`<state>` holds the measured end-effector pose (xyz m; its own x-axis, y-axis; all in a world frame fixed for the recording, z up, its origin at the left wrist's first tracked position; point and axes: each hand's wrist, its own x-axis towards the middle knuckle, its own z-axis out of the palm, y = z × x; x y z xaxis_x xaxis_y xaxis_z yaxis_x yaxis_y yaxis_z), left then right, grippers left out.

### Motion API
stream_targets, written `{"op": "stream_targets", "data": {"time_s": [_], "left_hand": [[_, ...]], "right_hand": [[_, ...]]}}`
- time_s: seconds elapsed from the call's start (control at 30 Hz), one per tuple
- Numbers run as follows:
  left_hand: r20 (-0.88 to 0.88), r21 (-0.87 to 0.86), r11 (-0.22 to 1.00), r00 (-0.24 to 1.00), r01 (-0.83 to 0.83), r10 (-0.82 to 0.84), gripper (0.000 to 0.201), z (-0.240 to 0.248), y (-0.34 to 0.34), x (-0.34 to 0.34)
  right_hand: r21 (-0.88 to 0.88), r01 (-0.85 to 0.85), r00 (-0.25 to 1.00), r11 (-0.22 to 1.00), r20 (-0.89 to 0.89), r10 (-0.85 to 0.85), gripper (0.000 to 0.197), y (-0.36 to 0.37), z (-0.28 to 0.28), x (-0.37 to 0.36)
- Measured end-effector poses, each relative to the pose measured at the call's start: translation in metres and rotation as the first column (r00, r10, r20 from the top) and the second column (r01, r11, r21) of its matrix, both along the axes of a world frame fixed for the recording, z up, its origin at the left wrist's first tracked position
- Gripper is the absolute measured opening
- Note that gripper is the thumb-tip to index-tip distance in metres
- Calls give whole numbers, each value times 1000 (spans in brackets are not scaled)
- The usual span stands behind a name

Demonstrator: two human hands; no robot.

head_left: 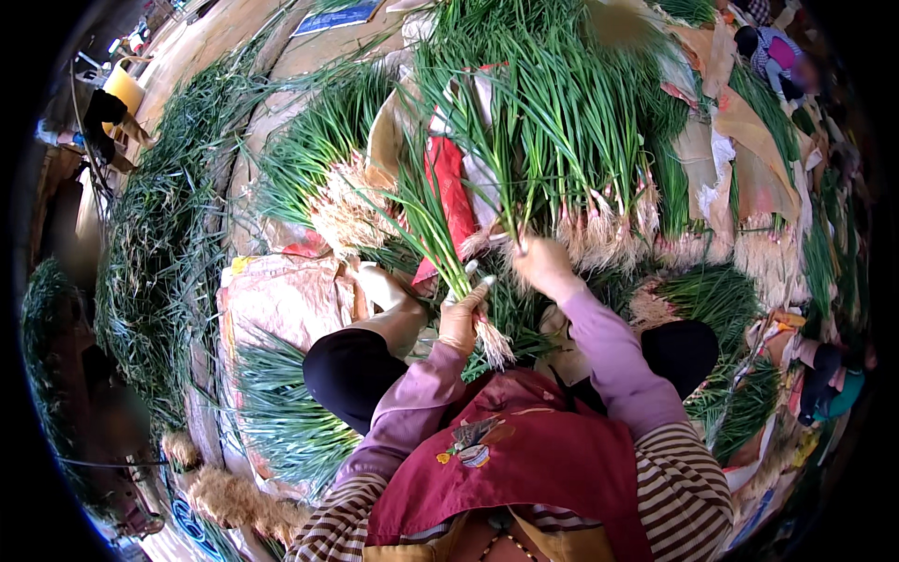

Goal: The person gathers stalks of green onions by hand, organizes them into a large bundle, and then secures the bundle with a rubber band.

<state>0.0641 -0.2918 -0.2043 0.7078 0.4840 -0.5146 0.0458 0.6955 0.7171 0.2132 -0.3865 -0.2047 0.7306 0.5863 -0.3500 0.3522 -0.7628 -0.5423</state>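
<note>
The left hand [458, 321] has its fingers [476, 292] wrapped round a spring-onion bunch [453, 265] before the maroon apron [524, 459], the right hand [546, 265] touches stalks [513, 211] by the larger pile [562, 122], its fingers' closure impossible to tell, and a cut-off blue sheet [337, 18] with unreadable print lies on the tan floor [201, 70]

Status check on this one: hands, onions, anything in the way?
Left hand closed around green onion bunch, roots toward apron. Right hand pinching thin stalks near their base. Red cloth beyond the bunch, not visibly blocking.
</note>
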Motion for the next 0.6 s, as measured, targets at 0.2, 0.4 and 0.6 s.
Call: {"op": "stream_targets", "data": {"time_s": [0.2,0.4,0.6], "left_hand": [[-62,78,991,993,107,-103,37,-15,-9,-1],[-89,28,992,989,122,-119,32,-21,-6,-3],[-100,44,978,975,205,-200,21,-28,-10,-9]], "right_hand": [[447,356,794,820,-608,-13,20,-33,-4,-54],[211,638,215,741,-972,92,29,-7,-36,-45],[325,623,624,712,-756,-200,23,0,-33,-29]]}}
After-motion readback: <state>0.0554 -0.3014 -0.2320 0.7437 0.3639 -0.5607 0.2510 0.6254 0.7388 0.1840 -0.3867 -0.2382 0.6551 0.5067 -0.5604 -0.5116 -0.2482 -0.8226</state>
